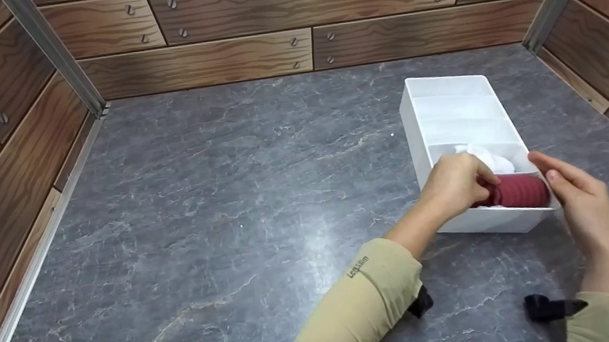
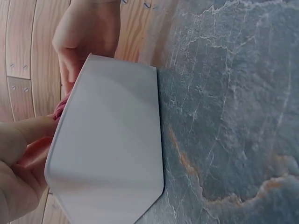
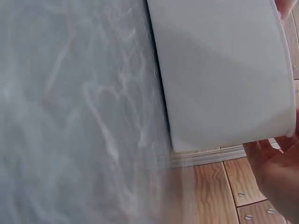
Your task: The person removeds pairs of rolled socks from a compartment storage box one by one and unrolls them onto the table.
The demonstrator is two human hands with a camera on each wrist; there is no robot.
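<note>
A white box [image 1: 416, 128] with several compartments stands on the right of the table. In its nearest compartment lies a dark red ribbed cloth roll [image 1: 521, 191], which looks like a rolled sock. My left hand [image 1: 457, 182] pinches the left end of this roll, fingers partly down inside the compartment. Along the box's right side is my right hand [image 1: 582, 199], its fingers fairly straight at the near right rim. A white cloth bundle [image 1: 488, 159] fills the compartment just behind. In both wrist views the box's front wall [image 2: 112, 126] hides most of the roll.
Wood-patterned walls [image 1: 234, 61] with metal corner posts [image 1: 54, 55] enclose the grey marbled table [image 1: 202, 202] at the back and sides. The box's farther compartments [image 1: 453, 105] show bare white dividers. Black straps or mounts [image 1: 551, 308] hang at both wrists.
</note>
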